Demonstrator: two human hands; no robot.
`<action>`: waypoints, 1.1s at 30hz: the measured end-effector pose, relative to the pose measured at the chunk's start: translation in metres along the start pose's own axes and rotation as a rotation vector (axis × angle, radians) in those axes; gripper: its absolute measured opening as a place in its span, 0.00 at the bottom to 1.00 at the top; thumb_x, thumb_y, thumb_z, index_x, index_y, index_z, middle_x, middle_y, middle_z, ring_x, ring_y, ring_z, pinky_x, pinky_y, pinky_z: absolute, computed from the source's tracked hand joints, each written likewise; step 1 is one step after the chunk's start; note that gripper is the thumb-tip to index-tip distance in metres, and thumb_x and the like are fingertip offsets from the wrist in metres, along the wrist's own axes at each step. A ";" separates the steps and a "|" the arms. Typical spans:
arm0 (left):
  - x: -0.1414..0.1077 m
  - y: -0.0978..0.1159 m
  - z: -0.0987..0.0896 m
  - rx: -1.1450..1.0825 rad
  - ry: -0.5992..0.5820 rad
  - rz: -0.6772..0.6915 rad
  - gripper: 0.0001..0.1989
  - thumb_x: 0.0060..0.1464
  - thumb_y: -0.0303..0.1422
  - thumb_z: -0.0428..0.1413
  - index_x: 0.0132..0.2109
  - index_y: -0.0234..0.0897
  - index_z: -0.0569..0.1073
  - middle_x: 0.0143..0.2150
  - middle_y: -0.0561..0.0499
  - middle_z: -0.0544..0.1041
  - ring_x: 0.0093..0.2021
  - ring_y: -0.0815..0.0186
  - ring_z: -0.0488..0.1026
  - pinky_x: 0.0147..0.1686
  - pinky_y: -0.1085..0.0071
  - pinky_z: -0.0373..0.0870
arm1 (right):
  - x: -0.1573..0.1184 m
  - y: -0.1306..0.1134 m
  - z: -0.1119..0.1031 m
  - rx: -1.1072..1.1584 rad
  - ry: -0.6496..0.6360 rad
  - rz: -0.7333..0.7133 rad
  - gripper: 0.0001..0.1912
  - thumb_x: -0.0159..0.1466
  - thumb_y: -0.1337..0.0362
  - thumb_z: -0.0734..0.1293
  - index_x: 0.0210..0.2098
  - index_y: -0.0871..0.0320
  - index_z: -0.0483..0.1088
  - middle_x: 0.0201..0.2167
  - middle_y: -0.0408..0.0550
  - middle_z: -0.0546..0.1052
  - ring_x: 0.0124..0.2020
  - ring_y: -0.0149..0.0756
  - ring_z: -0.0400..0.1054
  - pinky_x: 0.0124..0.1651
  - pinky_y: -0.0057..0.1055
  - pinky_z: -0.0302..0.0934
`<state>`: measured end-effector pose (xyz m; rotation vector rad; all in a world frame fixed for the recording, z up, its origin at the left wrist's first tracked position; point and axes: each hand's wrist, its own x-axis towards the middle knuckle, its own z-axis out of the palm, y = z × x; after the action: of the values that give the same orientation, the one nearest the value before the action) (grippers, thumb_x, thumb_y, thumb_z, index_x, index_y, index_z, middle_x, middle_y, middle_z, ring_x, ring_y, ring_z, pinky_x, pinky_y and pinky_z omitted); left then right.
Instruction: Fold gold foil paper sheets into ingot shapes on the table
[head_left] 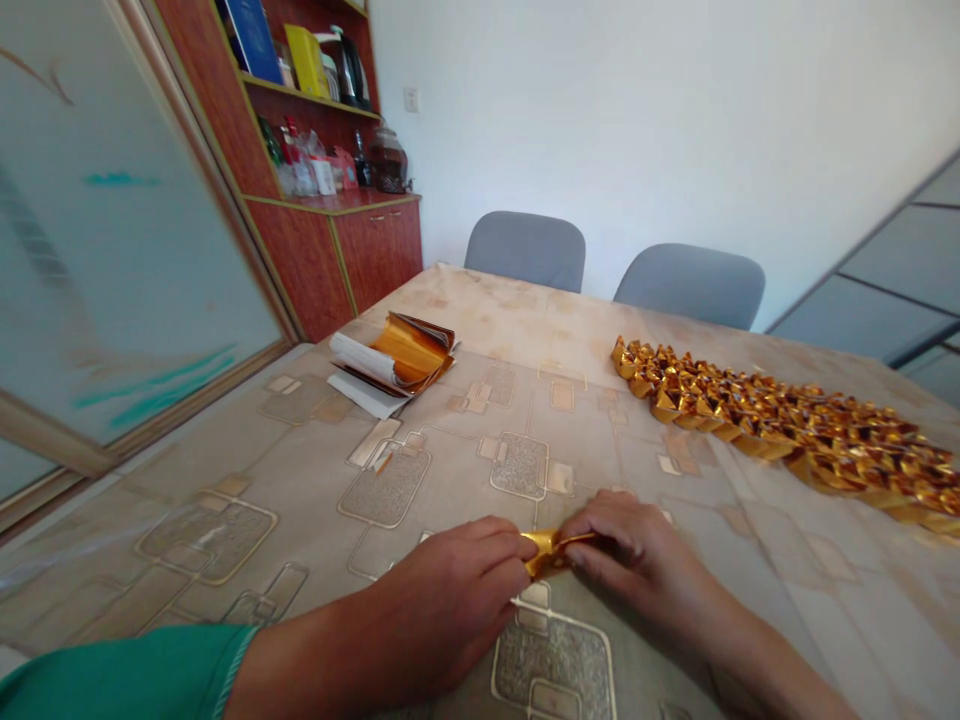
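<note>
A small piece of gold foil paper [546, 553] is held between both hands, low over the patterned tablecloth. My left hand [469, 590] has its fingers closed on the left end of the foil, back of the hand up. At the other end, my right hand [626, 548] pinches the foil between thumb and fingers. Much of the piece is hidden by the fingers. A stack of gold and white paper sheets [414, 352] lies partly curled at the left back. Rows of folded gold foil pieces [780, 425] stand packed together on the right.
The table [457, 470] has a patterned cover and fills the foreground. Two grey chairs [525, 248] [691, 283] stand behind its far edge. A red-brown cabinet [379, 250] with shelves of bottles and a kettle is at the back left, beside a frosted glass door [127, 220].
</note>
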<state>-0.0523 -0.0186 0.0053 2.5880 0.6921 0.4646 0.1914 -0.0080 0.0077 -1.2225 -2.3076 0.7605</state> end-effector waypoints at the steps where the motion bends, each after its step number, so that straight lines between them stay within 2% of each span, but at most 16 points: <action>1: 0.000 0.000 0.000 -0.016 -0.004 -0.010 0.12 0.64 0.26 0.47 0.50 0.36 0.72 0.49 0.45 0.77 0.54 0.61 0.71 0.56 0.63 0.68 | 0.001 0.000 0.003 -0.004 0.016 0.017 0.06 0.66 0.67 0.66 0.34 0.53 0.75 0.30 0.42 0.78 0.34 0.35 0.69 0.40 0.33 0.59; 10: -0.003 0.005 -0.004 -0.106 0.011 -0.120 0.13 0.61 0.25 0.49 0.51 0.39 0.68 0.53 0.46 0.72 0.51 0.62 0.71 0.51 0.65 0.72 | 0.002 -0.002 0.015 -0.059 0.137 0.094 0.07 0.62 0.71 0.66 0.30 0.54 0.72 0.29 0.43 0.75 0.33 0.38 0.67 0.38 0.35 0.57; 13: -0.002 0.006 -0.005 -0.063 0.009 -0.072 0.17 0.61 0.24 0.48 0.56 0.40 0.66 0.57 0.45 0.70 0.54 0.62 0.70 0.53 0.64 0.71 | 0.001 0.000 0.019 -0.083 0.177 0.097 0.07 0.62 0.71 0.66 0.29 0.54 0.71 0.28 0.43 0.75 0.33 0.38 0.67 0.38 0.35 0.56; 16: -0.001 0.006 -0.004 -0.008 0.014 -0.011 0.19 0.62 0.24 0.48 0.60 0.38 0.65 0.56 0.45 0.72 0.55 0.61 0.70 0.56 0.63 0.69 | 0.000 0.001 0.022 -0.118 0.206 0.083 0.07 0.62 0.71 0.66 0.29 0.54 0.70 0.28 0.43 0.74 0.33 0.39 0.66 0.39 0.36 0.54; 27: -0.006 0.003 0.007 0.231 -0.006 0.085 0.18 0.64 0.24 0.48 0.59 0.34 0.67 0.57 0.43 0.73 0.57 0.60 0.68 0.59 0.62 0.64 | -0.003 -0.001 0.026 -0.240 0.201 0.082 0.06 0.64 0.70 0.66 0.31 0.54 0.67 0.30 0.44 0.73 0.35 0.41 0.64 0.41 0.38 0.51; 33: -0.004 0.003 0.005 0.181 -0.023 0.078 0.19 0.62 0.23 0.49 0.59 0.34 0.67 0.57 0.44 0.74 0.57 0.59 0.68 0.59 0.64 0.64 | -0.003 -0.001 0.027 -0.370 0.226 0.058 0.05 0.62 0.69 0.67 0.33 0.54 0.66 0.32 0.46 0.72 0.36 0.43 0.64 0.40 0.40 0.51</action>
<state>-0.0525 -0.0250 0.0018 2.7935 0.6545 0.4123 0.1761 -0.0181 -0.0121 -1.4521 -2.2925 0.1989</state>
